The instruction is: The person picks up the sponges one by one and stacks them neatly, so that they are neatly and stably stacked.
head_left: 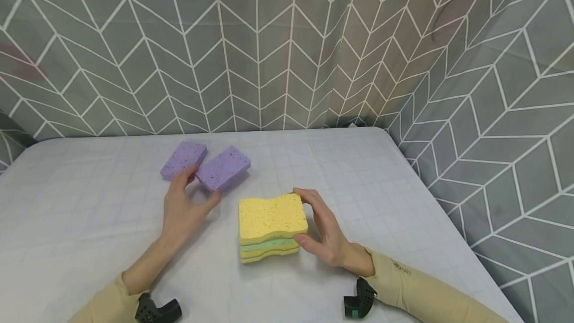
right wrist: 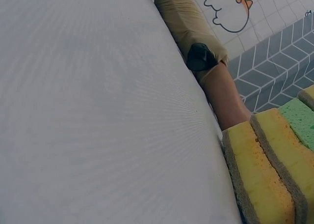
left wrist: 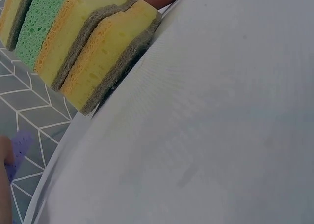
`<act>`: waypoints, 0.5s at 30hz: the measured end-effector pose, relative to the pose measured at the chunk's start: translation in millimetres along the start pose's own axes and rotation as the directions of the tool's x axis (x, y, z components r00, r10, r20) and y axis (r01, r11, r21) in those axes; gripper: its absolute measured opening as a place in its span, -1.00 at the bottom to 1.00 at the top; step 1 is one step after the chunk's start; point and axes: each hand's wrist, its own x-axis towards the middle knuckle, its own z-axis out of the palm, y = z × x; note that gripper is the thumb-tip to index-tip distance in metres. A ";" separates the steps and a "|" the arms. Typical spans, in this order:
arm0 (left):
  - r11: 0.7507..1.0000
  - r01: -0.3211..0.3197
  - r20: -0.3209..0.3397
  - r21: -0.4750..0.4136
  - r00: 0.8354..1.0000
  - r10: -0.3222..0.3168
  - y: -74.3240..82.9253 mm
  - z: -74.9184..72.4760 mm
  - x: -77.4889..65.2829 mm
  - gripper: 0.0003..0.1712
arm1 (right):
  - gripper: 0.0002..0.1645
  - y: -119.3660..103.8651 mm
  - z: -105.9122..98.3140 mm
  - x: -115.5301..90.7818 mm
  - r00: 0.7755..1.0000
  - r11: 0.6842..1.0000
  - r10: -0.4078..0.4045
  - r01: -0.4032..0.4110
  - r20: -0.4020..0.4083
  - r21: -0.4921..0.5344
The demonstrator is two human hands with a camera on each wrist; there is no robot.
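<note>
My left hand (head_left: 186, 213) pinches a purple sponge (head_left: 224, 167) between thumb and fingers at its near left side. A second purple sponge (head_left: 183, 159) lies just beyond these fingers, to the left. In the middle of the table stands a stack of sponges, with a yellow sponge (head_left: 271, 218) on top and a green sponge (head_left: 269, 244) beneath it. My right hand (head_left: 329, 236) grips the stack's right side, thumb at the near corner and fingers at the far one. The left wrist view shows grey scouring layers (left wrist: 125, 62) under the lower yellow sponges.
A white cloth (head_left: 89, 203) covers the table. Grey curtains with white chevron lines (head_left: 273, 54) hang behind it and along the right side. Black wrist devices (head_left: 360, 298) sit at both beige sleeves (head_left: 426, 283).
</note>
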 end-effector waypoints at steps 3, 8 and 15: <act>0.996 -0.066 -0.053 -0.065 0.997 0.063 0.1 1.3 -0.7 -0.17 | -0.18 0.0 -0.1 -0.1 1.000 1.000 0.011 -0.011 0.000 0.012; 0.974 -0.170 -0.104 -0.151 0.982 0.155 0.6 3.2 -2.8 -0.18 | -0.17 0.4 -0.5 0.1 1.000 1.000 0.021 -0.021 0.003 0.023; 0.918 -0.281 -0.117 -0.281 0.959 0.258 4.9 4.2 -5.4 -0.15 | -0.18 0.2 -0.6 0.0 0.999 0.998 0.050 -0.051 0.012 0.032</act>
